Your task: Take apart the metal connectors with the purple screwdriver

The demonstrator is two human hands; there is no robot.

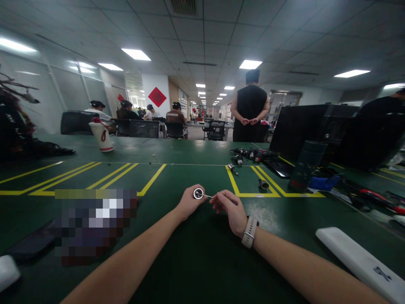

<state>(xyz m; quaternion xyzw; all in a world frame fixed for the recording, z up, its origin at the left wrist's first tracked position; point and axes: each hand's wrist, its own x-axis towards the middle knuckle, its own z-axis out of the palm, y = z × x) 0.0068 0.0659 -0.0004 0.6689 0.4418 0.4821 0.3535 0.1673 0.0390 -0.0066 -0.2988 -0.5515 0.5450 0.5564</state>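
My left hand (189, 202) is closed around a short round metal housing (198, 194), its open ring end turned up toward me with small parts showing inside. From the right, my right hand (229, 207) pinches a thin metal shaft (207, 196) whose tip reaches the housing's opening. Fingers cover the shaft's other end, so its kind is not clear. Past my right hand, a metal-ended plug-like part (233, 169) and a small cylindrical metal shell (263, 184) lie on the green table (190, 158).
Black cables with metal connectors (251, 154) lie behind, near a dark flask (308, 166) and monitor (299, 126). Red-handled tools (376, 198) are far right, a white bar (360, 261) nearer. Left are a paper cup (101, 136), phone (31, 242) and blurred-out object (98, 228). A person (251, 105) stands beyond.
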